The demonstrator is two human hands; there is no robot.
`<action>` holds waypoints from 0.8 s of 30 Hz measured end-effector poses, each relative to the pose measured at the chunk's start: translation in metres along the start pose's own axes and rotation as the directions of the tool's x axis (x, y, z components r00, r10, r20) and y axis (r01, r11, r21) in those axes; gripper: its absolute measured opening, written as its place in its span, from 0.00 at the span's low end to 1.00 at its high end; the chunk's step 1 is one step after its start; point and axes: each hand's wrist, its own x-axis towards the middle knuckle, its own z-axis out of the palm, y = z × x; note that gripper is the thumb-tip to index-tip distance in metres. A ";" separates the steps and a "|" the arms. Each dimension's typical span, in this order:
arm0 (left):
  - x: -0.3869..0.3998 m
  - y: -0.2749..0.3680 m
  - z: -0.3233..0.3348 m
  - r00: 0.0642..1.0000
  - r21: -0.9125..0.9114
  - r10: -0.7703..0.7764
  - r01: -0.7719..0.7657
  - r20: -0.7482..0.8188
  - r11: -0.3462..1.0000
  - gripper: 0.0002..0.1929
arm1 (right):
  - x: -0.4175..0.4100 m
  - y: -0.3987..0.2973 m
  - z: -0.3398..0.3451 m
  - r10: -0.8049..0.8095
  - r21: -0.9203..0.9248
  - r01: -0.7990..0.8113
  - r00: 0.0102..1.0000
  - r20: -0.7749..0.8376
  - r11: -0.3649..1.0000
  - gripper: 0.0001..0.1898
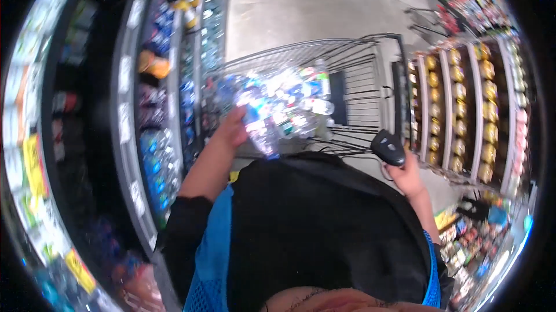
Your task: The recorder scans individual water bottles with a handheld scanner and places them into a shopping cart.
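My left hand grips a clear plastic bottle with a blue cap, tilted so the cap points toward my body. It is over the near left part of a wire shopping cart. Heaped in the cart are several plastic bottles, clear with coloured labels, blurred by glare. In my right hand is a black handheld device shaped like a barcode scanner, held beside the near right corner of the cart.
Shelves of bottled drinks rise close on my left, with price labels along their edges. On the right, a rack holds rows of gold-coloured packages. Grey floor extends beyond the cart. More packed goods stand at the lower right.
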 end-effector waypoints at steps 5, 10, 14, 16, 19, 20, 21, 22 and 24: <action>0.002 -0.017 0.074 0.990 -0.355 -0.141 0.125 -0.021 0.926 0.41 | 0.031 -0.030 0.000 -0.268 -0.147 0.302 0.940 0.210 0.942 0.17; -0.019 -0.037 0.139 0.996 -0.376 0.010 0.025 0.090 0.926 0.38 | 0.072 -0.041 0.001 -0.413 -0.015 0.479 0.772 0.483 0.878 0.18; -0.038 -0.062 0.175 0.982 -0.103 0.063 -0.083 -0.180 0.991 0.33 | 0.082 -0.048 0.005 -0.495 0.015 0.602 0.642 0.585 0.798 0.15; -0.041 -0.080 0.193 0.965 0.160 0.183 -0.154 -0.190 0.975 0.34 | 0.083 -0.054 0.001 -0.526 0.016 0.672 0.564 0.636 0.740 0.15; -0.045 -0.100 0.214 0.942 0.298 0.224 -0.145 -0.249 0.943 0.36 | 0.075 -0.061 -0.008 -0.533 0.054 0.671 0.535 0.655 0.739 0.14; -0.046 -0.108 0.220 0.928 0.375 0.247 -0.132 -0.279 0.918 0.36 | 0.073 -0.063 -0.010 -0.542 0.064 0.682 0.516 0.663 0.728 0.14; -0.045 -0.115 0.225 0.914 0.449 0.265 -0.105 -0.308 0.887 0.37 | 0.074 -0.066 -0.013 -0.523 0.034 0.712 0.482 0.703 0.702 0.13; -0.046 -0.123 0.231 0.897 0.479 0.312 -0.134 -0.314 0.868 0.37 | 0.074 -0.067 -0.013 -0.545 0.034 0.749 0.449 0.708 0.661 0.13; -0.048 -0.137 0.241 0.859 0.536 0.408 -0.197 -0.308 0.821 0.38 | 0.072 -0.066 -0.013 -0.587 0.043 0.817 0.376 0.717 0.576 0.13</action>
